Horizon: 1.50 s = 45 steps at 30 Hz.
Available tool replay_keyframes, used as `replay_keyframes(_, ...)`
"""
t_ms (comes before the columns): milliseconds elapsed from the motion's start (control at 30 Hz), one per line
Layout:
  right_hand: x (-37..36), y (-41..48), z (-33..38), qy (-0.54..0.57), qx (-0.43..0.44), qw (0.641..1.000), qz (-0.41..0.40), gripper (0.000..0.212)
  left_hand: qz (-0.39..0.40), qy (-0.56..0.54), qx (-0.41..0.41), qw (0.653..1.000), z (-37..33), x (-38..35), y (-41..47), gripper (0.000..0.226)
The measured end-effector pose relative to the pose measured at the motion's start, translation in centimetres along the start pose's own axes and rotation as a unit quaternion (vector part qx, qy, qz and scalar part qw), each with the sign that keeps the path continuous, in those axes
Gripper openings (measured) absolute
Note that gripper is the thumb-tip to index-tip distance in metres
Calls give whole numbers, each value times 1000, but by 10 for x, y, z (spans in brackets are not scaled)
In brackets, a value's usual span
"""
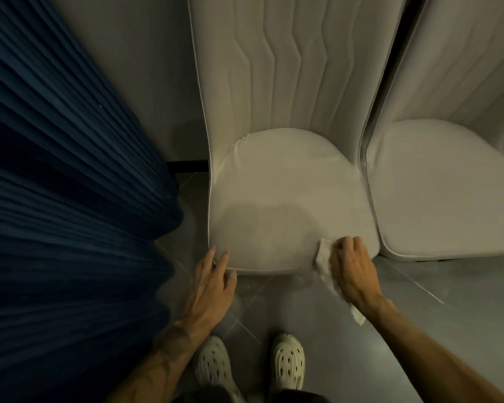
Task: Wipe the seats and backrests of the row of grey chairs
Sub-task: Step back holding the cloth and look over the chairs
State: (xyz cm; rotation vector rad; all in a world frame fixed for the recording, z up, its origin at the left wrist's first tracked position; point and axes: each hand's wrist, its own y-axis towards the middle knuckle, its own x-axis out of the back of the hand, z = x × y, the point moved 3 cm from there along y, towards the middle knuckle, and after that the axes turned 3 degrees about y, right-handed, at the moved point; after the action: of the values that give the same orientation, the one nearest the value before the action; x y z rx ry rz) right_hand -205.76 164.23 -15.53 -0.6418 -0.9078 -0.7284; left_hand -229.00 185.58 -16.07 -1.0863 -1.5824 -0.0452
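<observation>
Grey chair between blue curtain and second chair; left hand flat, right hand around cloth.

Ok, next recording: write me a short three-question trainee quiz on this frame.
1. True or false: the right hand holds the white cloth at the front edge of the near seat.
2. The left hand: A grips a bottle; B rests fingertips on the seat's front corner; C is out of view.
3. Fill in: left of the seat hangs a dark ____ pleated curtain.
Key: 1 true; 2 B; 3 blue.
</observation>
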Motion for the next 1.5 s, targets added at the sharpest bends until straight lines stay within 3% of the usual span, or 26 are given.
replay_keyframes(167,82,-34,38,82,-60,994,30,19,101,30,-17,994,-68,56,-46,56)
replay_keyframes(400,221,-69,76,162,-122,978,41,22,110,121,-129,978,-191,157,-104,36)
replay_keyframes(633,362,-76,51,161,-106,980,49,27,80,183,-181,963,-327,217,-138,52)
replay_keyframes(1133,605,-62,-156,160,-62,985,34,34,45,212,-186,958,-663,194,-188,63)
replay_keyframes(1500,746,12,-346,152,-60,986,-12,30,31,186,-195,962,-887,133,-128,59)
